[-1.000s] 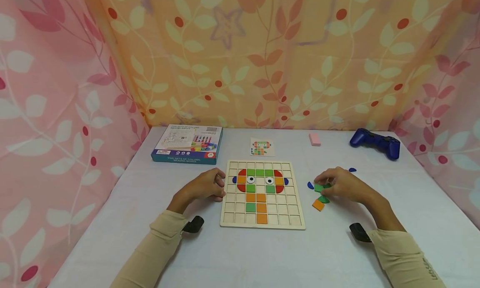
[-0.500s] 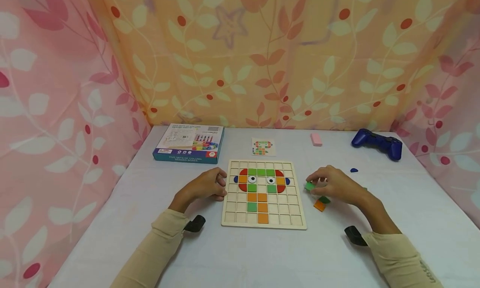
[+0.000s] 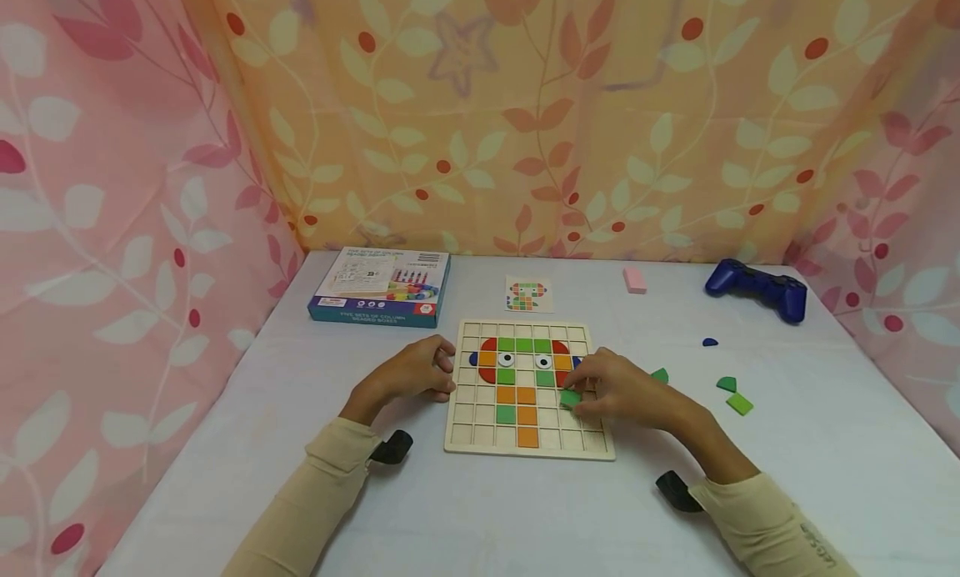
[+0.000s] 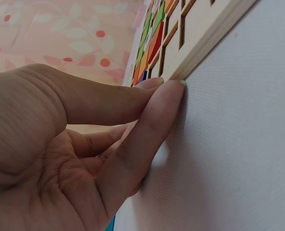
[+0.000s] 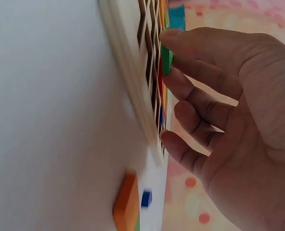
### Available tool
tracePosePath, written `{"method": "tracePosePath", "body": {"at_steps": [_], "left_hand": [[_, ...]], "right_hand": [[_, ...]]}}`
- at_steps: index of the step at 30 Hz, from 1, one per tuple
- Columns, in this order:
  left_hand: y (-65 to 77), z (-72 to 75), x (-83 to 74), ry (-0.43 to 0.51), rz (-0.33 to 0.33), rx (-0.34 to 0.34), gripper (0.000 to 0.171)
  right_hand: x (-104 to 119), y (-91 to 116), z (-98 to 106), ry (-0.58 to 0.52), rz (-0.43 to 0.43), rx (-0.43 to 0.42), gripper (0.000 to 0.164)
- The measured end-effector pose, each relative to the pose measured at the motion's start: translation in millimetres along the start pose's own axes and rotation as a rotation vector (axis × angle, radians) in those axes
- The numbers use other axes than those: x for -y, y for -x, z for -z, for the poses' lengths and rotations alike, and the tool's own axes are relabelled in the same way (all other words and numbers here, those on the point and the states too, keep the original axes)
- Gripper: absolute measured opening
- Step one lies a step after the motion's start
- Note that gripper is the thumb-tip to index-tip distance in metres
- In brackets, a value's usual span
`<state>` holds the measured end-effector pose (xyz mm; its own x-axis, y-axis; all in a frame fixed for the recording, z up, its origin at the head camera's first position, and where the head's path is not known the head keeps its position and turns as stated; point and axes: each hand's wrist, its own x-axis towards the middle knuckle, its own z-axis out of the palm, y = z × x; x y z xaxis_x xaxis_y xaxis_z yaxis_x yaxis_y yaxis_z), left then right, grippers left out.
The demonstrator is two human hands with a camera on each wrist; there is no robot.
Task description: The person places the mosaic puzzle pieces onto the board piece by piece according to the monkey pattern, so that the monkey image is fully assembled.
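Observation:
A wooden grid board lies mid-table, with coloured tiles and two eye discs forming a face and stem. My left hand is at its left edge, thumb and a finger pinching the rim. Over the right half of the board, my right hand pinches a green square tile between thumb and index finger. That tile is tilted, close above the grid cells. The right hand hides some cells and part of the blue piece at the face's right side.
Loose green quarter pieces, a lime square, a blue half-round piece and an orange tile lie right of the board. Behind are a pattern card, boxed set, pink block and game controller.
My right hand has picked up the green tile from the loose pieces and carried it left over the board, uncovering pieces on the table. The left hand stays at the board's edge.

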<state>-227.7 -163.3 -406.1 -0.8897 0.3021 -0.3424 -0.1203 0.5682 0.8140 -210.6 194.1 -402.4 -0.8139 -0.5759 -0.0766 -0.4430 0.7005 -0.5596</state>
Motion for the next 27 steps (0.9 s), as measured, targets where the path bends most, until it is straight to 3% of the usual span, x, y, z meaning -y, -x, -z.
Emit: {"method": "tracePosePath", "body": {"at_steps": [14, 27], "left_hand": [[-0.7, 1.4, -1.2, -0.015, 0.001, 0.006, 0.059], [0.5, 1.3, -1.4, -0.017, -0.006, 0.006, 0.058]], "right_hand": [[38.3, -20.5, -25.3, 0.026, 0.202, 0.045, 0.024], [63.9, -27.3, -38.7, 0.01, 0.185, 0.121, 0.028]]}}
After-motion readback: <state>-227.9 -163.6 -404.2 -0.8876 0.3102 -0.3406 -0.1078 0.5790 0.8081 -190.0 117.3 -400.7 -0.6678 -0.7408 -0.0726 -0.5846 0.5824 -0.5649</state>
